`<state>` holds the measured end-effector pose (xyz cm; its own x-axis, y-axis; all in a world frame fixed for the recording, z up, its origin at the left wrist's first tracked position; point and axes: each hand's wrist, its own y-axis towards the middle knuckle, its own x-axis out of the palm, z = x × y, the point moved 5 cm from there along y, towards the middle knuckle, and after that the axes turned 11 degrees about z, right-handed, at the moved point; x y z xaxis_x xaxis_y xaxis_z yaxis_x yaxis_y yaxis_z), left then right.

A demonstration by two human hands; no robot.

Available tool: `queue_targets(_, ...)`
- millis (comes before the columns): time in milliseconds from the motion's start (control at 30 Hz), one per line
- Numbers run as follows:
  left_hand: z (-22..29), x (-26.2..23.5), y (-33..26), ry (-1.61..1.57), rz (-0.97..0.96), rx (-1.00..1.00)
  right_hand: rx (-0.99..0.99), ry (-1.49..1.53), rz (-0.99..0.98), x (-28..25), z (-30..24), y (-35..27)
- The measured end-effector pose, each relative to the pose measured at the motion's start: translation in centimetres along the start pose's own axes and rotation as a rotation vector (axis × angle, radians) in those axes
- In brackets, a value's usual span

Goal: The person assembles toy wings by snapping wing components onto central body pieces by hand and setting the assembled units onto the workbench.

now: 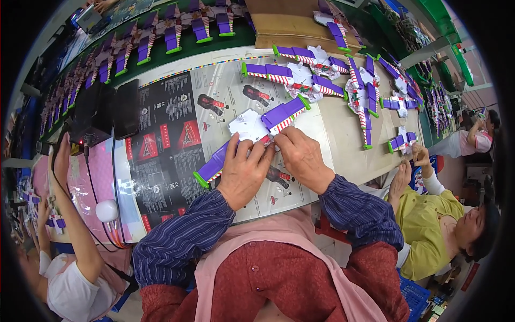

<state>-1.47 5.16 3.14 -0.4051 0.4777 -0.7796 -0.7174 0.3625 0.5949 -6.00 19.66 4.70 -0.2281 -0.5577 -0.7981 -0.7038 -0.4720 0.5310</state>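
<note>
A toy wing pack point(248, 125) with a white middle, purple wings, red-and-white stripes and green tips lies slantwise on the printed sheet before me. My left hand point(242, 170) is closed on the near edge of its middle, thumb and fingers bunched together. Close beside it, my right hand point(301, 156) pinches at the same edge where the right wing begins. The fingertips almost meet there, and they hide whatever small part lies between them. The left wing slopes down toward my left wrist; the right wing rises past my right fingers.
Several more wing packs point(301, 79) lie on the table at the right. Many others ride a green conveyor point(185, 49) along the back. A black box point(92, 115) with cables stands left, near a white round device point(107, 211). Co-workers sit on both sides, one in a yellow-green top point(429, 220).
</note>
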Motion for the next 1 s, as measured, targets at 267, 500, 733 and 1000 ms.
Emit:
queue_targets(267,-0.1,-0.2,0.4,-0.051,0.021,-0.080,0.013,0.005,-0.012,0.1,0.2,0.1)
queue_targets(500,0.0,-0.2,0.2,-0.019,-0.014,-0.045,0.070,0.019,-0.049,0.0,0.5,0.3)
queue_targets(733,-0.3,-0.5,0.4,-0.021,-0.053,-0.022,0.693,0.563,-0.524,0.3,2.6,2.6)
queue_targets(1000,-0.7,-0.6,0.8,-0.055,-0.072,-0.009,0.342,0.370,-0.269,1.2,2.8,1.7)
